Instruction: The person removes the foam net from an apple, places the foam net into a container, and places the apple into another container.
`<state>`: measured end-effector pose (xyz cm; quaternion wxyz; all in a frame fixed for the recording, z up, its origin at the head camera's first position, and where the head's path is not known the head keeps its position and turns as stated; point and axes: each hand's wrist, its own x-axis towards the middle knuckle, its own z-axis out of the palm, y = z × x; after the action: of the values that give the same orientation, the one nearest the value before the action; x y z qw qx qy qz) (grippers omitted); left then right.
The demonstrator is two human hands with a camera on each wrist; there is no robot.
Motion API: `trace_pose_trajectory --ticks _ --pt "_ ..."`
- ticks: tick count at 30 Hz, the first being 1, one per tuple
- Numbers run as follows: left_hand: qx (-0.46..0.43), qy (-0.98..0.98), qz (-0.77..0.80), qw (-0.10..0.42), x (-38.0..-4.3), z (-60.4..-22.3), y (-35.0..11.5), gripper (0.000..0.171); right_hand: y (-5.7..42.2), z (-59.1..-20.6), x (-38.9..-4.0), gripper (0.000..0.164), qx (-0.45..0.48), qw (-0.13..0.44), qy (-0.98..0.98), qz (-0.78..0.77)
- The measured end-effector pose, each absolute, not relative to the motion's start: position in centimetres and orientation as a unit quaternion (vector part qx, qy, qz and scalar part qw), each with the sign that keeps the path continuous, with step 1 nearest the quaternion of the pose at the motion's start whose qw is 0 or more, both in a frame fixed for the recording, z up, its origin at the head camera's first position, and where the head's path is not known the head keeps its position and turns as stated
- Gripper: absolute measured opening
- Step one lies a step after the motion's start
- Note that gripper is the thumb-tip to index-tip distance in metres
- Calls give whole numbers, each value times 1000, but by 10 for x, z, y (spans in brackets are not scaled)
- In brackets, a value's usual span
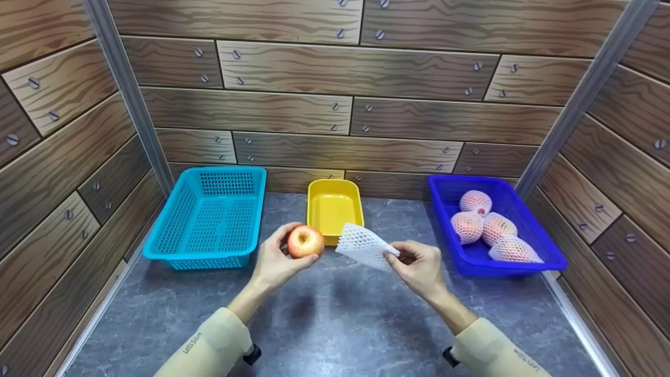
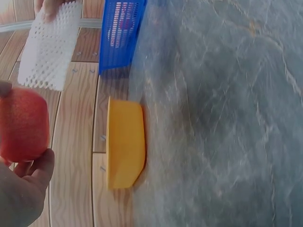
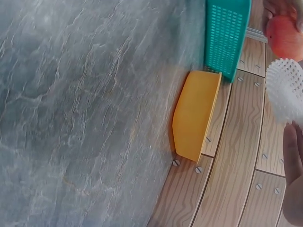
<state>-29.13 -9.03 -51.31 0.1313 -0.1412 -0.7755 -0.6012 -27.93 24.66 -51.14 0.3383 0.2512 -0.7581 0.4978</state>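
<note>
In the head view my left hand grips a red and yellow apple between thumb and fingers, its stem hollow facing the camera. My right hand pinches one end of a white foam net sleeve, whose other end points toward the apple. A short gap separates apple and sleeve. The left wrist view shows the apple held above the tabletop, with the foam sleeve beyond it. From the right wrist, the sleeve's mesh mouth stands somewhat open below the apple.
A blue basket at right contains several fruits in foam nets. On the left stands a turquoise basket with nothing in it. Between them, against the wooden-plank wall, is an empty yellow tray. The tabletop is grey marbled.
</note>
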Motion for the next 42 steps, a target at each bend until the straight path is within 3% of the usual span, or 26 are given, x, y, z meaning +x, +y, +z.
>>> trace_pose_trajectory --ticks 6,20,30,42 --pt "-117 -795 -572 163 -296 -510 -105 80 245 -517 -291 27 276 388 -763 436" --pt "-64 -806 -549 214 -314 -503 -146 75 236 -518 -321 28 300 417 -775 369" --pt "-21 -820 -518 242 -329 -504 -175 73 236 -513 -348 30 342 456 -798 196" --pt "66 -864 -454 206 -342 -497 -212 75 224 -505 -377 30 361 484 -792 89"
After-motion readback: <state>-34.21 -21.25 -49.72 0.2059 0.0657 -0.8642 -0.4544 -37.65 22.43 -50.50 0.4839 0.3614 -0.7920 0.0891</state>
